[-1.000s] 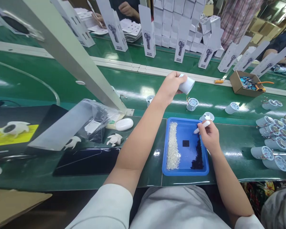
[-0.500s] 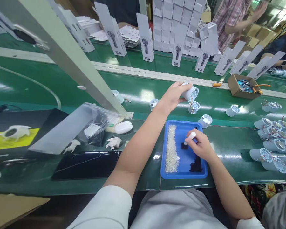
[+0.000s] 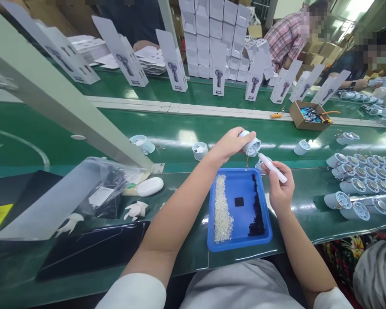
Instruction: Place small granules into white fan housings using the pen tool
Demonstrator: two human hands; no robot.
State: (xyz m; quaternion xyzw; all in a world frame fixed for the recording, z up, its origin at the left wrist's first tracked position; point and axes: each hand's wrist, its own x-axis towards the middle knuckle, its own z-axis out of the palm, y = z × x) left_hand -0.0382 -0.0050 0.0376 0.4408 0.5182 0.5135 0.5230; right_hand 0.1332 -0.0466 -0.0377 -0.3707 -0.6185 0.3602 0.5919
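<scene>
My left hand (image 3: 230, 145) is wrapped round a pale blue fan housing (image 3: 252, 148), its open end tilted toward me and a thin wire hanging below. In my right hand (image 3: 281, 189) is a white pen-shaped screwdriver (image 3: 272, 167), whose thin tip reaches into or against that open end; the exact contact is too small to tell. Below both hands lies a blue tray (image 3: 242, 225) with clear-white small pieces (image 3: 222, 214) along its left side, tiny dark screws (image 3: 257, 219) along its right, and a black square pad (image 3: 239, 201) between them. Another housing is partly hidden behind my right hand.
Many similar housings (image 3: 357, 186) stand in rows on the right. A cardboard box (image 3: 309, 124) of tools sits behind. White printed cartons (image 3: 218, 77) line the far side. At left are a slanted metal post (image 3: 93, 103), a plastic bag (image 3: 112, 189) and white fan blades (image 3: 136, 210). People work beyond.
My right hand has lifted the screwdriver from the black pad up to the housing. My left hand has brought the housing lower and tilted its open end toward me. The view has shifted right.
</scene>
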